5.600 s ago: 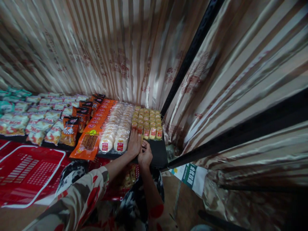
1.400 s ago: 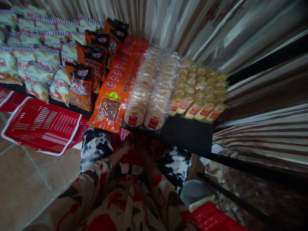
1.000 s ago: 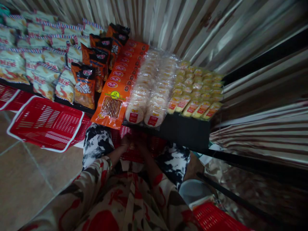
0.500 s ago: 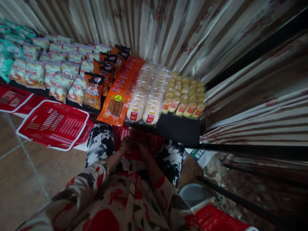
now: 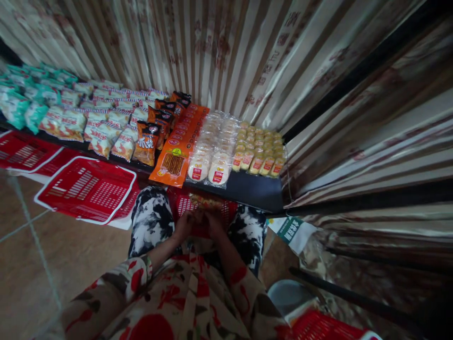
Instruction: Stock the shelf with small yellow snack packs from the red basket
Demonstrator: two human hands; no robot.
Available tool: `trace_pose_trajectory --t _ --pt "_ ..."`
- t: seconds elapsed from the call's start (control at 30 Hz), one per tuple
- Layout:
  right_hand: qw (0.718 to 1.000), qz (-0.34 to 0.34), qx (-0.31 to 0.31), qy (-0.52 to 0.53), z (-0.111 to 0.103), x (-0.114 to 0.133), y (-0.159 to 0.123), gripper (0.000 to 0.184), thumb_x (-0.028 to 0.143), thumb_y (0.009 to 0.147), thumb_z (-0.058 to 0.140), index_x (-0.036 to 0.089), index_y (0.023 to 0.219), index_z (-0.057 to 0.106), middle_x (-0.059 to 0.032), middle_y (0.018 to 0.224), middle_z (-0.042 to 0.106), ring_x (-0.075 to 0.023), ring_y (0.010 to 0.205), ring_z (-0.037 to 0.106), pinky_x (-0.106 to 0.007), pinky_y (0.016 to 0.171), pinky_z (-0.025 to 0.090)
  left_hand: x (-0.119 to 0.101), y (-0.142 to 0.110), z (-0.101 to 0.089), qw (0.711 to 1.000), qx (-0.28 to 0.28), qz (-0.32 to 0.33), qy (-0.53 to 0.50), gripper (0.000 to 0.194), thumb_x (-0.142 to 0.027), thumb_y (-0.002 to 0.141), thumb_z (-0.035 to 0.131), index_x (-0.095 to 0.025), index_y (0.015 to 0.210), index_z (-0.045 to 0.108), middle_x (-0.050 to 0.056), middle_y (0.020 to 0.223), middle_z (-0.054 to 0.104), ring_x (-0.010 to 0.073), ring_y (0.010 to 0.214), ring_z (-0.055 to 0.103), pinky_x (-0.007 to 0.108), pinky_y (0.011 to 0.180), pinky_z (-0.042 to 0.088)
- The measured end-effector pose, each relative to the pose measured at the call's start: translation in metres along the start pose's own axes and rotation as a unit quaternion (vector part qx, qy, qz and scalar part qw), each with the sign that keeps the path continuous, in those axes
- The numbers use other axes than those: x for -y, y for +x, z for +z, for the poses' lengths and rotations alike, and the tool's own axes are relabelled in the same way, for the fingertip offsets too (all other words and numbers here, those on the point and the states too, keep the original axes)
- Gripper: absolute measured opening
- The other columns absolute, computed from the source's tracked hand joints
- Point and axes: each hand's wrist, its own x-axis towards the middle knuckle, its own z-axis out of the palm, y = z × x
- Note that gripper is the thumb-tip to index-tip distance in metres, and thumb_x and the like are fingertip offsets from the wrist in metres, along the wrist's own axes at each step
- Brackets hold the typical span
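Observation:
My left hand (image 5: 184, 225) and my right hand (image 5: 213, 223) meet between my knees, low over a red basket (image 5: 184, 204) beneath the shelf edge. Both have their fingers curled in and pressed close together. What lies between the fingertips is dark and too small to make out. Just beyond them a brownish-gold packet (image 5: 208, 202) shows in the basket; whether the fingers touch it I cannot tell. Above the hands, on the black shelf (image 5: 255, 186), are a flat orange snack pack (image 5: 173, 163) and two rows of round white crackers (image 5: 217, 172) in clear wrap.
Small yellow packs (image 5: 258, 160) stand at the shelf's right end. White bags (image 5: 67, 123), orange-black bags (image 5: 146, 144) and green bags (image 5: 17, 111) fill the left. Another red basket (image 5: 88, 189) sits at the left. A striped curtain (image 5: 226, 52) hangs behind; a metal bar (image 5: 361, 68) crosses at right.
The view has shifted, so the shelf goods sit slightly lower. My hands have drawn closer together and nearer to me, and the brownish-gold packet now shows in the basket.

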Motion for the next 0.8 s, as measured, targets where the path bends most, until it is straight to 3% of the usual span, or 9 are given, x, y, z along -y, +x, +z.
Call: trace_pose_trajectory --t 0.27,0.6,0.8 --pt "0.998 0.026 0.029 0.043 0.0 0.021 -0.025 0.023 0.04 0.073 0.053 0.021 0.083 0.06 -0.0059 0.079 0.071 -0.0238 0.087 0.067 -0.038 0.077 0.052 -0.009 -0.014 -0.002 0.998 0.041 0.024 -0.044 0.009 -0.011 0.073 0.046 -0.02 0.071 0.045 -0.003 0.067 0.052 0.013 0.069 0.054 0.026 0.069 0.046" --pt "0.991 0.057 0.109 0.054 0.014 0.048 -0.056 0.038 0.055 0.078 0.047 0.021 0.077 0.063 -0.0064 0.071 0.069 -0.0241 0.085 0.066 -0.037 0.075 0.052 -0.025 -0.029 -0.008 0.992 0.08 0.011 -0.093 0.007 -0.011 0.071 0.048 -0.018 0.069 0.048 -0.002 0.068 0.059 0.0138 0.069 0.059 0.027 0.068 0.048" --pt "0.983 0.023 0.11 0.143 0.015 0.055 -0.064 0.021 0.041 0.068 0.064 0.023 0.077 0.059 -0.0011 0.073 0.069 -0.0176 0.07 0.065 -0.028 0.066 0.052 -0.024 -0.031 -0.013 0.996 0.042 0.004 -0.081 0.012 -0.008 0.069 0.046 -0.018 0.072 0.052 0.0 0.073 0.062 0.0146 0.074 0.06 0.028 0.073 0.048"
